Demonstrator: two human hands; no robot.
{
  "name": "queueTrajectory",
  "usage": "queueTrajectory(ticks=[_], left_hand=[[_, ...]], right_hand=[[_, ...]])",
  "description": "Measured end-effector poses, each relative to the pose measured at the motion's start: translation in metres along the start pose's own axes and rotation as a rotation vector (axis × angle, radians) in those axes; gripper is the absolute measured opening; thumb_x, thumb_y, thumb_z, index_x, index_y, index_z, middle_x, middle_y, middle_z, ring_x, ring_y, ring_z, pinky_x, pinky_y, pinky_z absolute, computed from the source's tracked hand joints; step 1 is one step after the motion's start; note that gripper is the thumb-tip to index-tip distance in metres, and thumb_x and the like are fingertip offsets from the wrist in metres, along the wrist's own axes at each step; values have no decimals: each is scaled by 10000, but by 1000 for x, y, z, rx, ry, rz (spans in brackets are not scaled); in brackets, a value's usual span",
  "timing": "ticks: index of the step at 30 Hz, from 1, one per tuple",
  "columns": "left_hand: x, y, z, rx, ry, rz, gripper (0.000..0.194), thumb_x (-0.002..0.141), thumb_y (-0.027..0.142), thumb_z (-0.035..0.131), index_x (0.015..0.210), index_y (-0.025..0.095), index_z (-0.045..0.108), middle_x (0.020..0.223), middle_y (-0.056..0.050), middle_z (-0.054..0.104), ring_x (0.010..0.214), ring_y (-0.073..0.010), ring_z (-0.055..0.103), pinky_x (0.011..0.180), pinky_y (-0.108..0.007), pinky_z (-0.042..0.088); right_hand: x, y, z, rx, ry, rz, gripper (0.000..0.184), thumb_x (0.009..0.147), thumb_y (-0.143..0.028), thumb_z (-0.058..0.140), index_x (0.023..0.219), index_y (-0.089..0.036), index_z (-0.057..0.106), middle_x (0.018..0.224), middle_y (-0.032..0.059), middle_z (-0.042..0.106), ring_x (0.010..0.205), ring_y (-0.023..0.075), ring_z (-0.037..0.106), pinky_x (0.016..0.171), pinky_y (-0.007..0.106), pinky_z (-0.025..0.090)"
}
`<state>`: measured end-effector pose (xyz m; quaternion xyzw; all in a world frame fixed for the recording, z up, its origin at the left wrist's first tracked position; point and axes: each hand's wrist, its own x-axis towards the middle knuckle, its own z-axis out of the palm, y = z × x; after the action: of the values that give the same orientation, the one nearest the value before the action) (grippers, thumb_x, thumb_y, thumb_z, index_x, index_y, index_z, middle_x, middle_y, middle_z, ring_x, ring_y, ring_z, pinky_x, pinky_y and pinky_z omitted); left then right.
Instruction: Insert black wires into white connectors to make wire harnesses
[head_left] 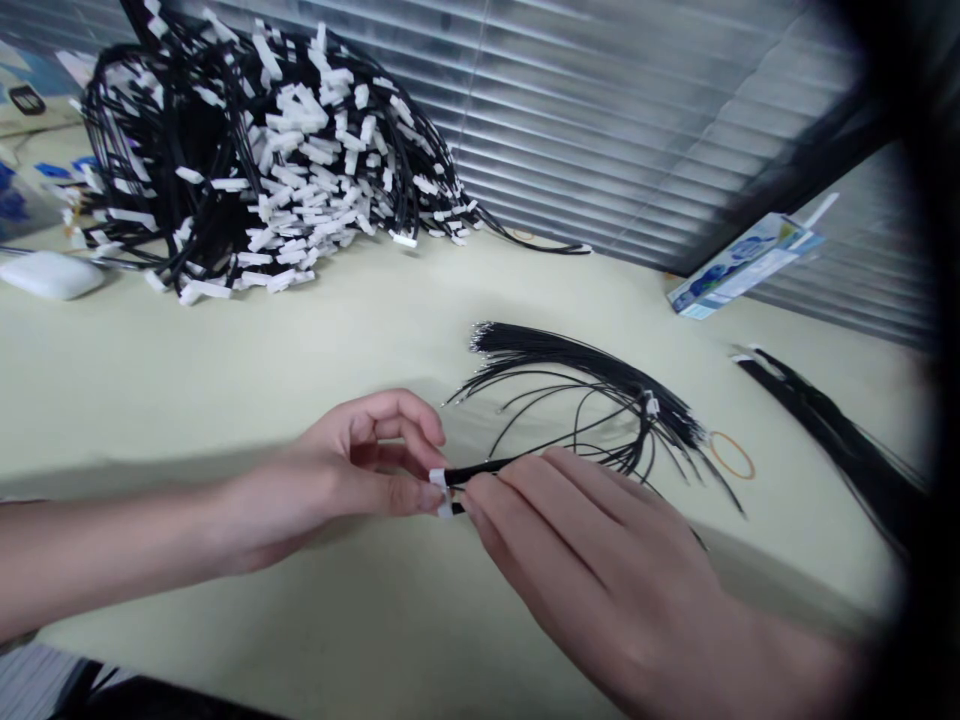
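Note:
Between my two hands is a small white plastic connector (442,492) with black wires running out of its right side. My left hand (367,460) pinches the connector between thumb and fingertips. Close against it, my right hand (592,550) has its fingers closed on the black wires (476,470), covering most of their length. Just behind the right hand lies a bundle of loose black wires (570,355) with bare metal tips, fanned out on the table. A small white piece (651,404) sits among these wires.
A big heap of black cables with white connectors (300,170) stands at the back left, beside a white rounded case (51,274). An orange rubber band (733,455), a dark wire bundle (832,430) and a blue-white box (742,265) are at the right. Window blinds (600,110) border the table.

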<state>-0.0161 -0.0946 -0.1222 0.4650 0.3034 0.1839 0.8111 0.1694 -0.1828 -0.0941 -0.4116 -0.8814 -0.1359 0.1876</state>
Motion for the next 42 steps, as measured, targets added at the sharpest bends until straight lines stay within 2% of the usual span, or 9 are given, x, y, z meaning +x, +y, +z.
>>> queueTrajectory(ticks=[11,16,20,23,27,31,34,38,42], left_hand=[[-2,1,4,-2,61,9,217,695,-22,667,781,174,627,728,40,620,672,-52,610,631,-101,475],[0,2,3,-13,39,20,188,730,16,661,805,177,600,772,27,616,707,-77,614,660,-138,485],[2,0,1,-77,52,61,151,776,66,635,845,188,580,806,24,591,729,-87,604,689,-166,494],[2,-1,0,-113,96,89,131,796,75,613,849,190,575,796,26,573,737,-87,587,701,-179,505],[2,-1,0,-121,138,106,132,794,79,618,849,193,583,809,27,578,753,-89,586,705,-177,516],[3,0,0,-124,170,131,126,788,79,632,835,188,592,813,27,586,782,-89,595,743,-180,523],[4,0,-1,-126,181,127,129,783,82,641,835,190,592,813,26,597,789,-89,602,748,-177,525],[5,-1,-2,-132,168,125,134,779,81,645,835,192,594,802,31,601,788,-89,604,768,-194,529],[5,-1,-2,-138,162,121,139,776,79,645,837,194,597,811,29,602,790,-92,603,775,-199,526]], right_hand=[[1,-3,-2,-65,87,-70,284,878,-63,364,773,-113,623,683,50,602,603,155,520,491,301,363],[2,2,-1,-74,36,-54,190,850,-69,450,834,-101,637,722,53,620,653,172,542,602,335,443],[3,7,-7,-104,67,-61,144,825,-118,546,955,-85,599,949,79,622,889,213,555,743,347,459],[0,10,-17,-2,81,-79,152,834,-94,477,954,-116,567,983,63,599,909,179,528,747,307,444],[-7,12,-21,70,-147,4,267,744,12,362,842,-154,547,753,29,556,652,149,483,538,300,380],[-8,18,-4,-76,-447,66,223,697,16,447,821,-143,543,786,48,558,734,176,519,617,311,423],[-8,29,12,-171,-474,34,218,721,-22,522,908,-131,555,920,78,587,851,198,541,679,322,436],[-11,41,23,-236,-499,15,261,714,-34,550,953,-138,561,1024,89,583,875,211,549,594,308,409],[-10,45,25,-211,-520,-18,257,725,-36,552,952,-154,551,953,55,587,864,211,549,656,328,417]])
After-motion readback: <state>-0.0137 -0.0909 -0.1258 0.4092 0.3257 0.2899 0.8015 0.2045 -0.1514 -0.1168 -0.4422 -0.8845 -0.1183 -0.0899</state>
